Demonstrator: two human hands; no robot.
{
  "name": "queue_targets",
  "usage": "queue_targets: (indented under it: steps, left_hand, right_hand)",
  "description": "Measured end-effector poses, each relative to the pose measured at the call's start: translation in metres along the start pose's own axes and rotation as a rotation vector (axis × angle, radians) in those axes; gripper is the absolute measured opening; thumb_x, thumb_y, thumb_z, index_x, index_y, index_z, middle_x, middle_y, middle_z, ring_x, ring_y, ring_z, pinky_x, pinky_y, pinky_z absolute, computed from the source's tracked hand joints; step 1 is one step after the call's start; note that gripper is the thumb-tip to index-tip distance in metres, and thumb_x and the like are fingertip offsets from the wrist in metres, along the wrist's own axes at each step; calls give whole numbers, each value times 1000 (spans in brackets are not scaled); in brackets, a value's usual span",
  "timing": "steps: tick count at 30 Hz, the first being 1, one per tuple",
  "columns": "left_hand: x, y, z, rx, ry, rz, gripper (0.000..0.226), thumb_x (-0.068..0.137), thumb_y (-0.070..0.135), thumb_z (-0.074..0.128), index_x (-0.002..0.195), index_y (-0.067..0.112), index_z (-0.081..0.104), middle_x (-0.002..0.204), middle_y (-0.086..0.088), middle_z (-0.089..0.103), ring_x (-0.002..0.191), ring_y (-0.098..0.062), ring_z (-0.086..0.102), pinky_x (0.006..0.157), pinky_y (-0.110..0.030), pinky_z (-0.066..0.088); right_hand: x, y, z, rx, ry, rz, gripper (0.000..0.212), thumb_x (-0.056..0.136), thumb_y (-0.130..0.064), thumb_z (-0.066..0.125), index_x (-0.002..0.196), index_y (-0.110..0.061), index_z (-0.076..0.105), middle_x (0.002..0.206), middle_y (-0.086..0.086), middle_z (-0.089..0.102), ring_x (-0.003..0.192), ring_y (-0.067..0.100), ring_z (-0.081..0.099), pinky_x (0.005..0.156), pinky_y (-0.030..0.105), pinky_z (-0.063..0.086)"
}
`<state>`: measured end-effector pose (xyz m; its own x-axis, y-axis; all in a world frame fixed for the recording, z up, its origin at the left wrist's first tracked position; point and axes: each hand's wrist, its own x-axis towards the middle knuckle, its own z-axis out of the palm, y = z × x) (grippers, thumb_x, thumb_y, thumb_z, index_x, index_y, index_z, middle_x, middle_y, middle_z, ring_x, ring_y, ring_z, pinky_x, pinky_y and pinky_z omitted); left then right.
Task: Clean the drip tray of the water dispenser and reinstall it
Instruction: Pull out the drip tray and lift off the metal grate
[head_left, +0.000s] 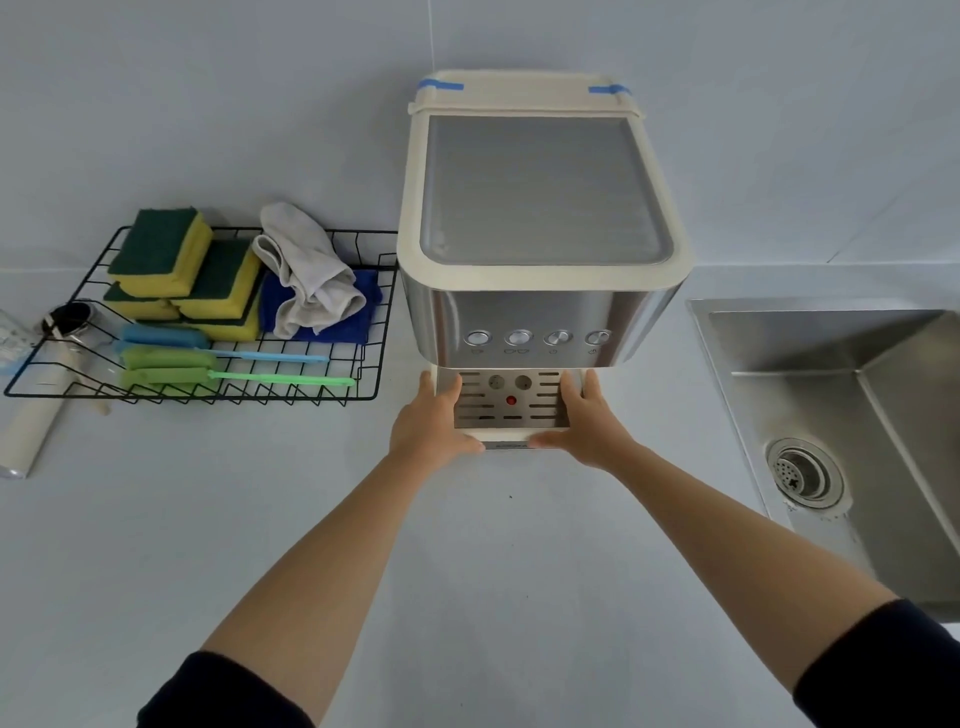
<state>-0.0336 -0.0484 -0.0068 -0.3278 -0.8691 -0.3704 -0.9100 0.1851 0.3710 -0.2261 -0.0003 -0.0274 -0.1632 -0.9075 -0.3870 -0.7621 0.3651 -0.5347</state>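
Note:
A cream and steel water dispenser (540, 218) stands on the counter against the wall. Its drip tray (510, 415), a slotted steel grille with a red float in a cream frame, sits at the base under the spouts. My left hand (431, 423) grips the tray's left side, thumb along the front edge. My right hand (589, 421) grips the right side the same way. The fingers of both hands lie on the grille's edges.
A black wire rack (363, 312) at the left holds green-yellow sponges (171, 260), a grey cloth (306, 270) on a blue cloth, and bottle brushes (228, 364). A steel sink (852, 426) lies at the right. A white cylinder (31, 431) lies at the far left.

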Motion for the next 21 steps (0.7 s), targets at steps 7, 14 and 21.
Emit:
queue_targets:
  steps: [7,14,21]
  left_hand:
    - [-21,2,0,20,-10,-16,97,71,41,73,148,24,16,158,-9,7,130,-34,41,104,-38,37]
    - [-54,3,1,38,-14,-17,96,73,41,72,149,24,15,158,-9,4,131,-35,41,105,-37,36]
    - [-87,-1,12,25,-2,16,97,72,46,71,149,24,15,157,-8,9,124,-31,48,100,-35,42]
  right_hand:
    - [-23,-1,4,35,8,7,92,71,-40,75,141,-13,21,141,9,19,126,27,34,102,42,44]
    - [-59,-5,8,57,47,-32,80,70,-34,76,131,-12,30,124,4,28,113,21,40,96,37,49]
    - [-99,-7,14,89,88,-49,81,71,-30,77,134,-16,29,115,-3,27,108,14,38,98,34,50]
